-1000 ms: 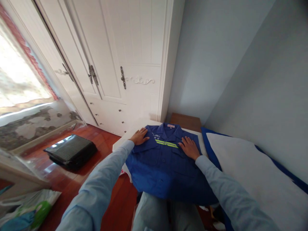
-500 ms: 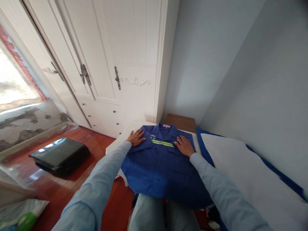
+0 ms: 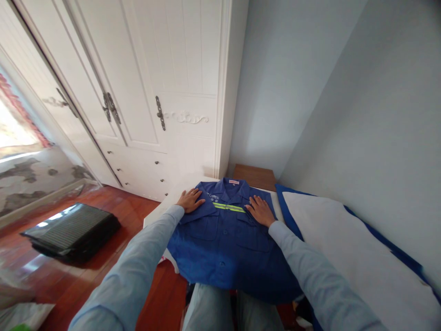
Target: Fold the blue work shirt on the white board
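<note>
A blue work shirt with a collar, buttons, chest pockets and a yellow-green reflective stripe lies spread over a white surface, its lower edge hanging near my legs. My left hand rests flat on its left shoulder and sleeve, fingers apart. On the other side of the chest, my right hand lies flat with its fingers spread, just right of the stripe's end. Neither hand grips the cloth.
A white wardrobe stands ahead, beside a small brown wooden piece. To the right lies a white sheet over blue cloth. A black plastic-wrapped package sits on the red floor at left.
The view has shifted slightly, so the wardrobe and package appear further left. Both hands stay flat on the shirt, with little movement against it.
</note>
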`<action>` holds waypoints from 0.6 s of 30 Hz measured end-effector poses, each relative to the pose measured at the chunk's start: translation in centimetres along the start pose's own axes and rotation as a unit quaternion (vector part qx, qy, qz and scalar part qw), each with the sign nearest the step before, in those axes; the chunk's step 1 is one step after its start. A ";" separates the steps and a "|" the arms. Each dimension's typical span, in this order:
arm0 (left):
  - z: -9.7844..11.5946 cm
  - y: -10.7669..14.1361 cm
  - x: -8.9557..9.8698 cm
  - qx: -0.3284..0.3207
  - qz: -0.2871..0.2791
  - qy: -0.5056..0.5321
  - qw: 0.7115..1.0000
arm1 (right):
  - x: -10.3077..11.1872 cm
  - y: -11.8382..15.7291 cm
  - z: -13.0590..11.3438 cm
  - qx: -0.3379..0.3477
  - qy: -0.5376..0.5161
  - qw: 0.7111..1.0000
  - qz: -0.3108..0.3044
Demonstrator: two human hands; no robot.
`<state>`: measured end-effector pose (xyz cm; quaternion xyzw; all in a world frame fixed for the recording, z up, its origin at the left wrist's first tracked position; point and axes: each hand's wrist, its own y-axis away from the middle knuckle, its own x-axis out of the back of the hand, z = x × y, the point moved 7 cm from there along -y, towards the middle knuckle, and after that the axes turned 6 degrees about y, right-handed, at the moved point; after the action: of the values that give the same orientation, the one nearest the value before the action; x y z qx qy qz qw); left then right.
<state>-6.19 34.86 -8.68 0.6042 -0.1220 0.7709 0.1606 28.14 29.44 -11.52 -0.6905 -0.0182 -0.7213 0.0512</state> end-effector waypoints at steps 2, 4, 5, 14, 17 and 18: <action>0.7 -1.1 0.7 -0.001 0.017 -0.006 1.000 | 0.0 0.1 -0.1 0.000 0.004 1.000 0.001; 1.6 -2.4 1.2 -0.003 0.037 -0.013 0.999 | 0.1 0.1 -0.1 0.002 0.010 1.000 0.002; 2.0 -3.0 1.3 -0.006 0.044 -0.014 0.999 | 0.1 0.1 -0.1 0.002 0.012 1.000 0.002; 1.3 -5.0 -1.8 0.010 0.013 0.006 1.000 | 0.3 0.2 -0.2 0.004 0.015 1.000 0.011; 1.0 -5.2 -2.0 0.009 0.008 0.013 1.000 | 0.1 0.3 -0.1 0.005 0.012 1.000 0.012; 0.9 -5.3 -2.0 0.009 0.007 0.016 1.000 | 0.0 0.3 -0.1 0.004 0.012 1.000 0.013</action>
<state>-2.84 39.21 -10.43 0.5925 -0.1170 0.7824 0.1520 28.07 29.17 -11.50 -0.6817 -0.0118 -0.7288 0.0634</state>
